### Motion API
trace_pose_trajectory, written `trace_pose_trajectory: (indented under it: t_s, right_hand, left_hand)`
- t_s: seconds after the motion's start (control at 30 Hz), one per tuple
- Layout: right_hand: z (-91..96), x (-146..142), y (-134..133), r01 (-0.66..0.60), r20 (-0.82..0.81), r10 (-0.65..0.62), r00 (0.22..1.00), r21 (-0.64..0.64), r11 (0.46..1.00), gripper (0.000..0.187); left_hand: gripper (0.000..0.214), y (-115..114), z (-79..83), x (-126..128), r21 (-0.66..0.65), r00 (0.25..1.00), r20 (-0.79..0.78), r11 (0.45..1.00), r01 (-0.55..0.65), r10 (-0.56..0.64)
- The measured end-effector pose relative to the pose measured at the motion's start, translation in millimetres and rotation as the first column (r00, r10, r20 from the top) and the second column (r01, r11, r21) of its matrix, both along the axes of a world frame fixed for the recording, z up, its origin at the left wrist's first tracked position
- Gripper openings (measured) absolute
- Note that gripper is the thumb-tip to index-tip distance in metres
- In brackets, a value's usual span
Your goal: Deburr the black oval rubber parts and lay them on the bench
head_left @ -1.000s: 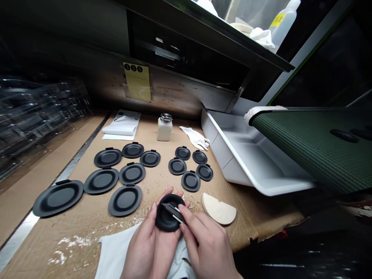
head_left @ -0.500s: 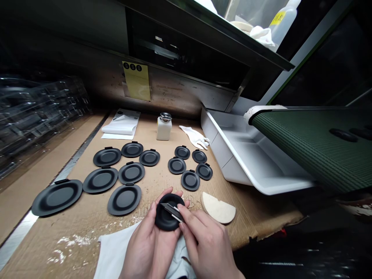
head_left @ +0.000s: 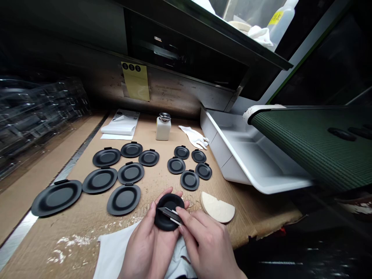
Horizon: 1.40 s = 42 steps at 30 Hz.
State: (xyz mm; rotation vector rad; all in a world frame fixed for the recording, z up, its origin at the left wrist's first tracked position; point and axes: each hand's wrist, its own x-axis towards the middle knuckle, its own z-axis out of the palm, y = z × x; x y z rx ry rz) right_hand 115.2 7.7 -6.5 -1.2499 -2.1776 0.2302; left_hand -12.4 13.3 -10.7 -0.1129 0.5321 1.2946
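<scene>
My left hand [head_left: 142,242] cups a round black moulded disc [head_left: 167,223] from below, its fingers curling around the rim. My right hand [head_left: 206,244] pinches a small flat metal blade [head_left: 170,213] and presses it against the disc's top. A white cloth [head_left: 116,254] lies under both hands. Several similar black discs [head_left: 124,199] with small tabs sit in rows on the cardboard sheet [head_left: 87,228] ahead of me. To the right of my hands rests a cream half-round pad [head_left: 217,207].
A white plastic tray [head_left: 247,155] stands right of the cardboard, beneath a green conveyor belt [head_left: 314,143]. A white pump bottle [head_left: 163,127], a white glove [head_left: 193,136] and folded paper [head_left: 119,128] lie at the back. Stacked clear trays [head_left: 40,112] stand at left.
The whole view shifts slightly left and up. My hands stay on the disc and the blade, with no clear change in grip.
</scene>
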Motion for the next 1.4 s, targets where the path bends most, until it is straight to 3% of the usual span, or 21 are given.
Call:
trace_pose_trajectory:
  t_s: [0.4,0.5,0.63,0.77,0.83,0.97,1.03,1.1,1.27,1.33,1.4]
  right_hand:
    - [5.0,8.5,0.9,-0.010,-0.025,0.010,1.000,0.010,1.000,0.033]
    - [8.0,32.7,5.9,0.134,0.006,-0.134,0.991,0.026,0.991,0.031]
    - [-4.2,90.6,24.2,0.324,0.204,-0.342,0.917,0.118,0.939,0.032]
    - [-18.0,124.5,37.5,0.351,0.264,-0.385,0.884,0.169,0.921,0.034]
    - [-15.1,117.7,34.9,0.282,0.260,-0.309,0.915,0.137,0.949,0.035]
    - [1.7,83.7,24.1,0.030,0.298,-0.005,0.954,-0.080,0.996,0.047]
    - [7.7,76.3,25.7,-0.001,0.294,0.045,0.955,-0.148,0.989,0.052]
    - [11.7,78.5,32.4,-0.002,0.233,0.038,0.972,-0.154,0.988,0.046]
    - [19.0,71.6,34.4,-0.038,-0.078,0.038,0.996,0.011,0.999,0.034]
    - [16.8,52.3,23.2,-0.135,-0.092,0.151,0.984,0.160,0.978,0.031]
    - [11.0,32.4,12.2,-0.262,0.002,0.277,0.961,0.329,0.907,0.024]
  left_hand:
    - [0.034,-0.2,2.2,0.8,0.002,0.999,-0.037,1.000,0.005,-0.005]
    - [0.032,0.3,6.0,1.6,0.020,0.994,-0.109,1.000,-0.012,0.015]
    - [0.024,-0.5,10.6,2.0,0.024,0.991,-0.133,1.000,0.015,-0.012]
    - [0.036,-2.7,13.7,1.5,0.006,0.995,-0.087,0.999,0.054,-0.054]
    - [0.041,-3.5,14.1,1.1,0.011,0.992,-0.085,0.996,0.092,-0.091]
    - [0.049,-4.5,11.3,0.4,0.060,0.990,-0.046,0.989,0.135,-0.132]
    - [0.050,-4.8,10.0,0.2,0.048,0.990,-0.006,0.989,0.138,-0.138]
    - [0.045,-4.9,10.0,0.4,0.033,0.991,-0.022,0.991,0.132,-0.132]
    - [0.035,-3.9,11.1,3.3,0.057,0.983,-0.163,0.993,0.099,-0.089]
    - [0.035,-3.5,9.6,4.8,0.049,0.980,-0.187,0.995,0.082,-0.071]
    - [0.037,-3.4,7.9,6.3,0.031,0.978,-0.201,0.998,0.056,-0.049]
